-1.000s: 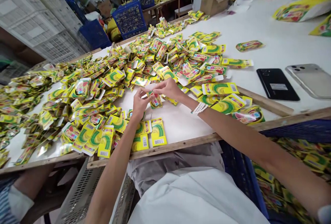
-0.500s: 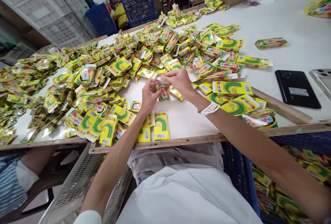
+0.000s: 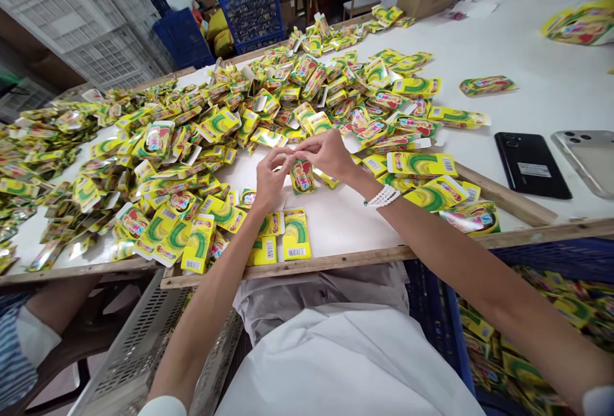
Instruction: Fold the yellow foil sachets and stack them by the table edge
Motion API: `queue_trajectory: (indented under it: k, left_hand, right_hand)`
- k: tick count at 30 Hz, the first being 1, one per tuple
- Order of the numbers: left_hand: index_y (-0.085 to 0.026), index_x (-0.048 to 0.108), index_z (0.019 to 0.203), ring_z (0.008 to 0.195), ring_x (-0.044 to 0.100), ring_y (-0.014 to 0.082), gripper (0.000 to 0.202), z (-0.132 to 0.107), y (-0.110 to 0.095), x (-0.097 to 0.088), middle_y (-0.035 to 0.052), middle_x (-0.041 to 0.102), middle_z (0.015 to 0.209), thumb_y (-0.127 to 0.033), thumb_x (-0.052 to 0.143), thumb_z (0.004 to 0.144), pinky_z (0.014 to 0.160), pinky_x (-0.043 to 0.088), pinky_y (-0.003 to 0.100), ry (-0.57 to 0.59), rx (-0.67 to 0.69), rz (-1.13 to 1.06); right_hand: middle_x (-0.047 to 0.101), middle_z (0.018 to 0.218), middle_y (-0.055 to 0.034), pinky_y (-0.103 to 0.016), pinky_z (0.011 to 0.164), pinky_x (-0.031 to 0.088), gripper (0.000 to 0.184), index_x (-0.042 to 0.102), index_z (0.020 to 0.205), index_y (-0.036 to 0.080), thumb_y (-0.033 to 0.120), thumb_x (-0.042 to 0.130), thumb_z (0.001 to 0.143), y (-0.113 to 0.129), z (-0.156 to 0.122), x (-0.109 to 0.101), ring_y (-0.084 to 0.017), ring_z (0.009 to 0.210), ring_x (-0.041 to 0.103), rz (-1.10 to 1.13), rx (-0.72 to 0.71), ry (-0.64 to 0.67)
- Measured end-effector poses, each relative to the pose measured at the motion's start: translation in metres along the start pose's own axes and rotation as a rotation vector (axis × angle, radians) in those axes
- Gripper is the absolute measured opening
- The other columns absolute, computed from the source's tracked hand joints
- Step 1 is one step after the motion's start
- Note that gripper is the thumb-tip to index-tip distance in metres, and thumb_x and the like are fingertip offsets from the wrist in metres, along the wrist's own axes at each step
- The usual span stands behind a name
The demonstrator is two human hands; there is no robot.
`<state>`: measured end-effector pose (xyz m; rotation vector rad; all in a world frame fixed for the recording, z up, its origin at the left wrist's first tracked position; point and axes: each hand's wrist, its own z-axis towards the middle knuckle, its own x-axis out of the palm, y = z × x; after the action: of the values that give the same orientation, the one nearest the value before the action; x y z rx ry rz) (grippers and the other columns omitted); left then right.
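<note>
Blue plastic crates (image 3: 252,13) stand at upper centre beyond a white-topped table (image 3: 336,230) heaped with yellow-green foil sachets (image 3: 215,125). At centre, the left hand (image 3: 272,179) and right hand (image 3: 326,155) pinch together, their grip too small to read, just above a lone sachet (image 3: 302,177).

Compared with half a second ago, our left hand (image 3: 271,179) and right hand (image 3: 329,155) have drawn closer, and their fingertips (image 3: 291,155) now meet just above the small foil packet (image 3: 302,177), which shows more fully beneath them. Our view has also swung back a little: the black phone (image 3: 532,165) sits nearer the middle of the frame, and much more of the silver phone (image 3: 582,161) shows at the right edge.
</note>
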<state>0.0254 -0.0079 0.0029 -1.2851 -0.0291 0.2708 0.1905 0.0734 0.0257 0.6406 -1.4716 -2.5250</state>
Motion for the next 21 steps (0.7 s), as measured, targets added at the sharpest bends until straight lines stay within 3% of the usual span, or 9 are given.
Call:
queue_trajectory:
  k: [5,9,12,17,21]
  left_hand:
    - [-0.021,0.068,0.117,0.095,0.076,0.0203,0.061,0.002,-0.001,-0.003,0.0037,0.078,0.093,-0.070,0.084,0.083,0.087,0.057,0.030,-0.068,0.053,-0.015]
    - [-0.021,0.073,0.109,0.105,0.077,0.0227,0.053,0.007,0.001,-0.008,0.0077,0.080,0.104,-0.065,0.084,0.082,0.097,0.060,0.034,-0.065,0.056,0.012]
    - [-0.020,0.077,0.107,0.100,0.076,0.0206,0.046,0.008,-0.001,-0.014,0.0067,0.080,0.102,-0.059,0.084,0.083,0.093,0.061,0.032,-0.077,0.043,0.054]
    - [-0.023,0.078,0.114,0.101,0.073,0.0190,0.049,0.005,-0.014,-0.028,0.0064,0.077,0.121,-0.057,0.086,0.079,0.065,0.059,0.021,0.016,-0.125,0.046]
    - [-0.023,0.076,0.115,0.102,0.074,0.0182,0.053,0.005,-0.015,-0.033,0.0058,0.074,0.118,-0.059,0.089,0.079,0.081,0.068,0.029,0.033,-0.139,-0.020]
  right_hand:
    - [0.085,0.097,-0.0076,-0.034,0.088,0.068,0.014,0.089,0.092,0.016,0.020,0.079,0.084,0.005,-0.002,0.003,-0.025,0.092,0.082,0.096,-0.026,-0.011]
    - [0.085,0.101,-0.0069,-0.034,0.092,0.066,0.015,0.090,0.095,0.017,0.023,0.080,0.086,0.002,-0.002,0.005,-0.025,0.097,0.082,0.090,-0.051,0.009]
    - [0.085,0.097,-0.0064,-0.032,0.086,0.064,0.017,0.090,0.095,0.017,0.026,0.078,0.089,-0.003,-0.002,0.010,-0.024,0.090,0.081,0.033,-0.063,-0.022]
    - [0.083,0.086,-0.0055,-0.028,0.074,0.057,0.019,0.089,0.089,0.017,0.029,0.075,0.092,-0.005,0.001,0.021,-0.021,0.079,0.076,-0.063,-0.044,-0.066]
    - [0.082,0.084,-0.0043,-0.027,0.072,0.052,0.020,0.090,0.089,0.017,0.027,0.073,0.095,-0.004,0.003,0.023,-0.019,0.077,0.074,-0.139,-0.079,-0.061]
